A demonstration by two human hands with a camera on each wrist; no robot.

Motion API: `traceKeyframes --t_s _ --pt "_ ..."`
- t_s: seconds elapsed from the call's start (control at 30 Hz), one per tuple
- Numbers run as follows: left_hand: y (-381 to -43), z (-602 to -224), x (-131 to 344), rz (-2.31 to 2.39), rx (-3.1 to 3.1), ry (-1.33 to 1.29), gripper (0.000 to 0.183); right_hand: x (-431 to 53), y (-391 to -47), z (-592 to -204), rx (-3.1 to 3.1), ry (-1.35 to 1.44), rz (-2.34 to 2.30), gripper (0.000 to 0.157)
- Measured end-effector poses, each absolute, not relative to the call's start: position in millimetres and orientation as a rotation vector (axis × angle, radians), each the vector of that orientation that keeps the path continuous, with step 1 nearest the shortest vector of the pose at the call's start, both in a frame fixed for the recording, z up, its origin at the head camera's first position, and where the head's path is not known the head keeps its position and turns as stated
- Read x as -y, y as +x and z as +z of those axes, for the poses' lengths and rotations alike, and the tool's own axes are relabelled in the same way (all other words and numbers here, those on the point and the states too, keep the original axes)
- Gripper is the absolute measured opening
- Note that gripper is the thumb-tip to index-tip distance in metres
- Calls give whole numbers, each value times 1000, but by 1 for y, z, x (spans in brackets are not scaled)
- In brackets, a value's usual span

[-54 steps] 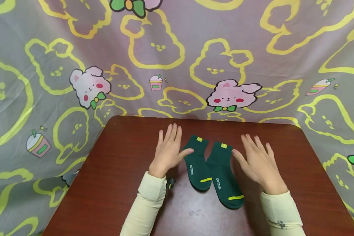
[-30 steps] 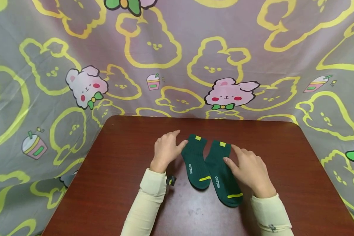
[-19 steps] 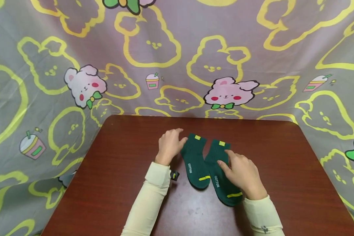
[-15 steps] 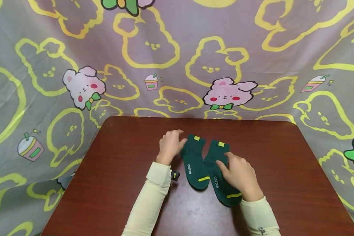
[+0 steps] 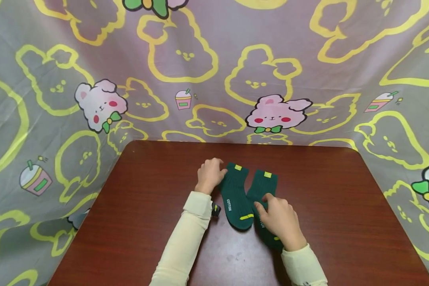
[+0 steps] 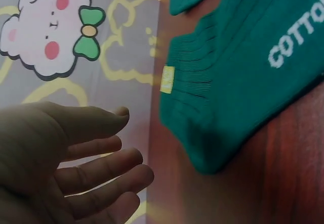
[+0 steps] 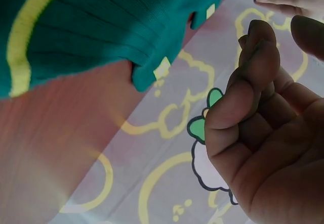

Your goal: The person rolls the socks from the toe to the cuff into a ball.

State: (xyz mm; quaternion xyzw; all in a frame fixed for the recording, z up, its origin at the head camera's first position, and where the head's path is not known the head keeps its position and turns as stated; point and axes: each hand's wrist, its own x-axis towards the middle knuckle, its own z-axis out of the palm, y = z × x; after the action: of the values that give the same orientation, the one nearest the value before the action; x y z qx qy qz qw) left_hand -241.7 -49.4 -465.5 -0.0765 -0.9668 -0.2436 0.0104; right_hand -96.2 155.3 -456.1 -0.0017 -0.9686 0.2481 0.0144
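Note:
Two dark green ankle socks lie side by side on the brown table, each with a yellow tab at the cuff and white COTTON lettering. My left hand (image 5: 209, 175) is at the left edge of the left sock (image 5: 237, 198). In the left wrist view its loosely bent fingers (image 6: 104, 171) hold nothing and stand apart from the sock's heel. My right hand (image 5: 280, 220) hovers over the foot of the right sock (image 5: 263, 183) and hides part of its lettering and toe. Its fingers (image 7: 230, 102) are loosely curled with nothing in them in the right wrist view.
The brown wooden table (image 5: 157, 190) meets a grey curtain (image 5: 214, 91) printed with yellow outlines and rabbit faces along its back and sides. A small black object (image 5: 215, 209) sits at the left wrist, beside the sleeve cuff.
Both hands have moved inward from the outer sides of the socks, and their fingers went from spread straight to loosely bent. The right hand has also come nearer. The socks have stayed put.

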Motion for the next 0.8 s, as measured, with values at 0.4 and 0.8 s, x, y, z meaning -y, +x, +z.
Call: traceKeyframes --t_s 0.4,0.8 --pt "-252 -480 35 -799 3041 -149 17 -147 -90 -472 3002 -10 744 26" --pt "-257 -483 27 -813 3041 -51 21 -139 -88 -482 3026 -5 643 24"
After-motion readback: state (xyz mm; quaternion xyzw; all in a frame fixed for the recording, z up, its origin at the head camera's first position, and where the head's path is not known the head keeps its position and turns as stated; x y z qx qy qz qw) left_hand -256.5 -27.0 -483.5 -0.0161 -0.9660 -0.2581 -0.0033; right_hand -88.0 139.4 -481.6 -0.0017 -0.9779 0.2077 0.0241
